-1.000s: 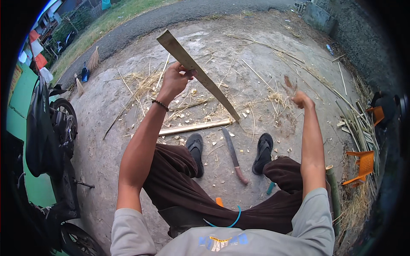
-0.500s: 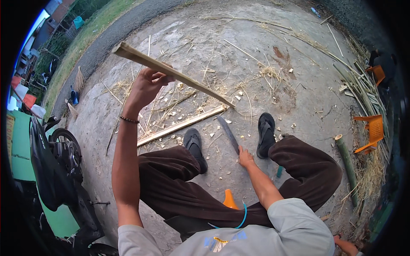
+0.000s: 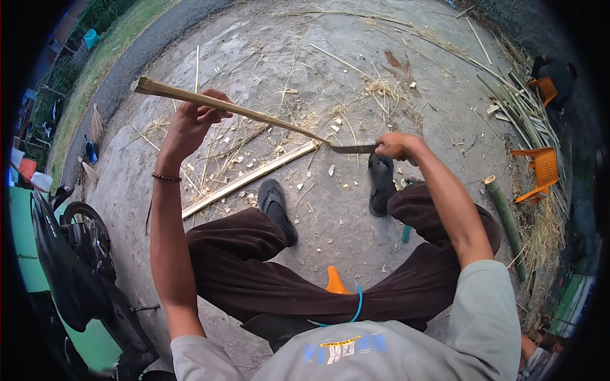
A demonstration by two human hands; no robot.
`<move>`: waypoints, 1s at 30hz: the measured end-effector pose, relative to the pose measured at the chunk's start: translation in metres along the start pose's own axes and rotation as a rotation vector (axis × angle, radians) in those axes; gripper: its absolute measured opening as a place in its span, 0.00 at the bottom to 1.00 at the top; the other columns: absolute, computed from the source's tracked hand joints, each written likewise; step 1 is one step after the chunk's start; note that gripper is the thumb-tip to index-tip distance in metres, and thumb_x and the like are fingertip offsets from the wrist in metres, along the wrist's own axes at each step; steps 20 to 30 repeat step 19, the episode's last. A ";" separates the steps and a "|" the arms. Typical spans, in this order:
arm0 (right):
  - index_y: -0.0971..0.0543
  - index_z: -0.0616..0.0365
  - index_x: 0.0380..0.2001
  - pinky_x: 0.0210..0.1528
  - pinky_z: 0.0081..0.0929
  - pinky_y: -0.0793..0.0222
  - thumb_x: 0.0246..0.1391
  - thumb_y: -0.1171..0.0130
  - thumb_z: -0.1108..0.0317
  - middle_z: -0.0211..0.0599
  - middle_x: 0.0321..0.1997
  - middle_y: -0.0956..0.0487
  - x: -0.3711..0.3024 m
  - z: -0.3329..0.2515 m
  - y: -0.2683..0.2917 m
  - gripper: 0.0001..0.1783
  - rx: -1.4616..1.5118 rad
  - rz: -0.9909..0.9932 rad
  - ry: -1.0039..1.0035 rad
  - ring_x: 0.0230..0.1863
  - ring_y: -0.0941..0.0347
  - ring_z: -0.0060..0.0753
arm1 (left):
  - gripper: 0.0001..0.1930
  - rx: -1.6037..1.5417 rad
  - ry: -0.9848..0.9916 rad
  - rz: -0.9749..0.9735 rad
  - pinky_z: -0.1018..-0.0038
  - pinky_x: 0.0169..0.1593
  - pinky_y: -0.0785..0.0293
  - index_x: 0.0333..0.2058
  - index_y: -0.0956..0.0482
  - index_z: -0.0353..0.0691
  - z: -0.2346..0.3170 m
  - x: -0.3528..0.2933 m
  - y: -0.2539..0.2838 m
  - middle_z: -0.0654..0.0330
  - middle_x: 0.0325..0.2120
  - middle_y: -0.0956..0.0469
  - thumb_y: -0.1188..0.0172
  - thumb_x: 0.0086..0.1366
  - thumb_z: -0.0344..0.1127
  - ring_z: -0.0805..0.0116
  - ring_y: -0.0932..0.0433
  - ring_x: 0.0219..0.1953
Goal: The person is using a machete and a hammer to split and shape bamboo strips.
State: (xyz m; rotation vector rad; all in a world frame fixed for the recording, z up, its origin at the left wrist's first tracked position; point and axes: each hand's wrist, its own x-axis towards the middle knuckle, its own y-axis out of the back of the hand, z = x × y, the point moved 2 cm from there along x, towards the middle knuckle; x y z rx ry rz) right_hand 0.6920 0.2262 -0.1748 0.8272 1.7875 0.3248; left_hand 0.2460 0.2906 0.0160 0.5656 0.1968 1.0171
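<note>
My left hand (image 3: 194, 124) is closed round a split bamboo strip (image 3: 244, 112), which slants down from upper left toward the middle. In my right hand (image 3: 399, 147) is the handle of a machete (image 3: 352, 150), its dark blade pointing left. The blade's tip is at the strip's lower end; I cannot tell for sure whether they touch. Below that end, a second pale split bamboo piece (image 3: 251, 178) lies on the ground, slanting down to the left beside my left foot. Bamboo chips and shavings are scattered around it.
A motorbike (image 3: 82, 267) stands at the left. At the right are an orange plastic chair (image 3: 539, 170), a thick green bamboo pole (image 3: 506, 222) and a heap of bamboo strips (image 3: 518, 114). Part of an orange seat (image 3: 335, 279) shows between my legs. Another person is partly visible at lower right.
My right hand has risen forward and to the right, swinging the machete from low between my feet to level beside the strip's end. The raised strip has tilted a little flatter.
</note>
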 end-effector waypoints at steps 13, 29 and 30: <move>0.47 0.45 0.72 0.26 0.41 0.24 0.59 0.45 0.69 0.45 0.28 0.25 -0.157 -0.175 -0.068 0.40 0.082 0.849 0.749 0.22 0.25 0.45 | 0.09 0.044 -0.160 0.053 0.76 0.47 0.18 0.40 0.21 0.33 0.029 -0.016 -0.034 0.61 0.38 0.19 0.48 0.66 0.17 0.72 0.18 0.42; 0.54 0.44 0.74 0.30 0.38 0.25 0.60 0.43 0.70 0.45 0.30 0.23 -0.111 -0.164 -0.097 0.45 -0.010 0.659 0.404 0.32 0.20 0.45 | 0.13 0.036 -0.224 0.153 0.74 0.45 0.17 0.40 0.21 0.34 0.013 -0.024 -0.038 0.57 0.38 0.19 0.52 0.65 0.14 0.68 0.17 0.43; 0.54 0.44 0.74 0.30 0.38 0.25 0.60 0.43 0.70 0.45 0.30 0.23 -0.111 -0.164 -0.097 0.45 -0.010 0.659 0.404 0.32 0.20 0.45 | 0.13 0.036 -0.224 0.153 0.74 0.45 0.17 0.40 0.21 0.34 0.013 -0.024 -0.038 0.57 0.38 0.19 0.52 0.65 0.14 0.68 0.17 0.43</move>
